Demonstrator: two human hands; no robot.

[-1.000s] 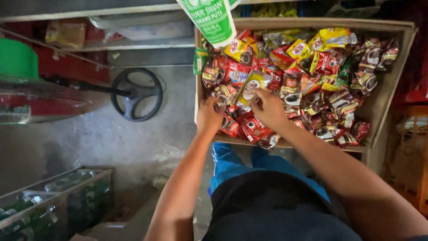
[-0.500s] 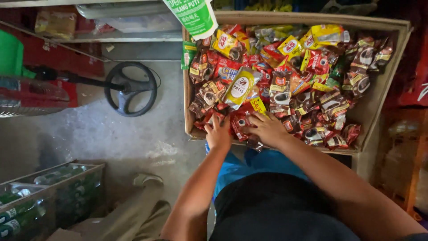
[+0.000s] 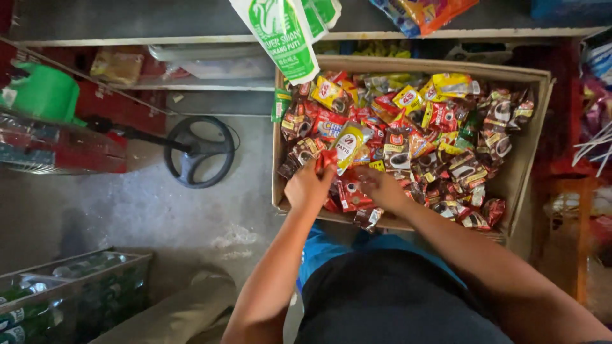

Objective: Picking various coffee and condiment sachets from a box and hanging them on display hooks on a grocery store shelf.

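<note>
Sorting thru sachets (image 3: 408,137) in box (image 3: 532,143), near edge, over person's lap. Left hand (image 3: 310,186) pinching red sachet (image 3: 326,159), lifted just above pile. Right hand (image 3: 382,188) flat on pile, fingers spread, gripping nothing. Picking step, by the look; next needs clean lift w/o snagging neighbours.

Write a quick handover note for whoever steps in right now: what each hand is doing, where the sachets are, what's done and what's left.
Left hand: fingers closed on a small red sachet at the near-left part of the cardboard box.
Right hand: resting low on the sachets near the box's front edge; whether it grips one cannot be told.
Things: the box is packed with a loose, mixed heap of red, yellow and brown sachets.
Done: nothing is visibly grouped or moved out of the box.
Left: the whole heap remains unsorted in the box.
</note>
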